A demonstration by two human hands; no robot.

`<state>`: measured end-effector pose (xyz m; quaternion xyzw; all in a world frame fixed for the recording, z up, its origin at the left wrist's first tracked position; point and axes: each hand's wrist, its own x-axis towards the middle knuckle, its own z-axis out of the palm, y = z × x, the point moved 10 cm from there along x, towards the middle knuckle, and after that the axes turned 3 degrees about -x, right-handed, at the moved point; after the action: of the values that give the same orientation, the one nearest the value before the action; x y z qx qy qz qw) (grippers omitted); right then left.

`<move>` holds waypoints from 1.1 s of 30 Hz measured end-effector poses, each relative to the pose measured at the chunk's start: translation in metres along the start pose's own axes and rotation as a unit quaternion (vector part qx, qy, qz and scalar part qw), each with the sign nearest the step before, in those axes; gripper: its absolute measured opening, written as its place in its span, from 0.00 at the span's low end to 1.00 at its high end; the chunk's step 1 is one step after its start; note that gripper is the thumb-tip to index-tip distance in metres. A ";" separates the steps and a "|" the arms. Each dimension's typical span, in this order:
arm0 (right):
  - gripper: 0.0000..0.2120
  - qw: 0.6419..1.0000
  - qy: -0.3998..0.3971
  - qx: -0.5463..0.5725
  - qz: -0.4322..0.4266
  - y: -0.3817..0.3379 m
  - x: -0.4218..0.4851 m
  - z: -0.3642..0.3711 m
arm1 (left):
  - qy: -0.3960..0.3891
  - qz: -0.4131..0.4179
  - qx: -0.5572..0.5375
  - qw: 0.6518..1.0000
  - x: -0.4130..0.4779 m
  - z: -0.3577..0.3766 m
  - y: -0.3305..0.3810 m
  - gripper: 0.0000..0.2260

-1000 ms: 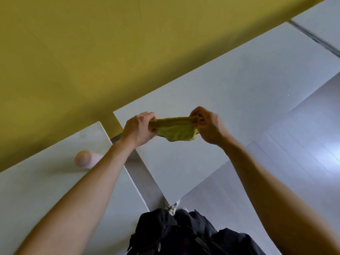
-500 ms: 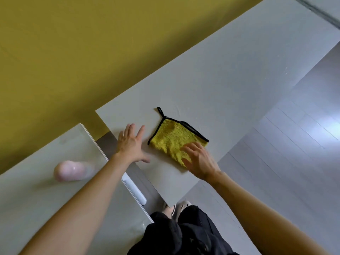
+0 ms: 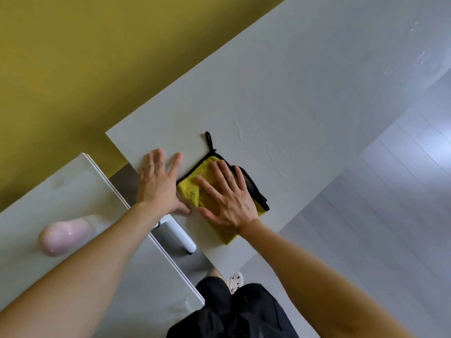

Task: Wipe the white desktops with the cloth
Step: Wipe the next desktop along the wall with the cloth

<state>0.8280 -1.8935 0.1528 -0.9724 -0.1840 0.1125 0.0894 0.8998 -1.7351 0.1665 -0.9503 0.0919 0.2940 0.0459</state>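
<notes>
Your right hand [image 3: 229,198] lies flat on the yellow cloth [image 3: 189,191], fingers straight and spread, pressing it onto the large white counter [image 3: 292,106]. The cloth sits near the counter's corner closest to you, folded, with a black trim; its black loop [image 3: 209,140] points toward 12 o'clock and lies on the bare surface. Your left hand [image 3: 158,184] rests palm down on the same counter at 9 o'clock from the cloth, just beside it, fingers splayed and holding nothing. Its thumb reaches toward the cloth's edge; whether it touches, you cannot tell.

At 8 o'clock from your left hand a second white counter [image 3: 61,196] carries a pale pink rounded object [image 3: 63,236], partly hidden by your forearm. In the gap between the two counters stands a white cylinder [image 3: 180,236]. A yellow wall [image 3: 85,57] runs behind both counters, and grey floor [image 3: 390,203] shows at 3 o'clock.
</notes>
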 end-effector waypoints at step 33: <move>0.37 0.998 0.046 0.033 0.026 -0.019 -0.060 0.008 | -0.038 -0.031 0.010 0.999 0.004 -0.004 0.004 0.73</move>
<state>0.7647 -1.8974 0.1604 -0.9775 -0.1509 0.0755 0.1269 0.9050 -1.7399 0.1674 -0.9404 0.0632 0.3272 0.0677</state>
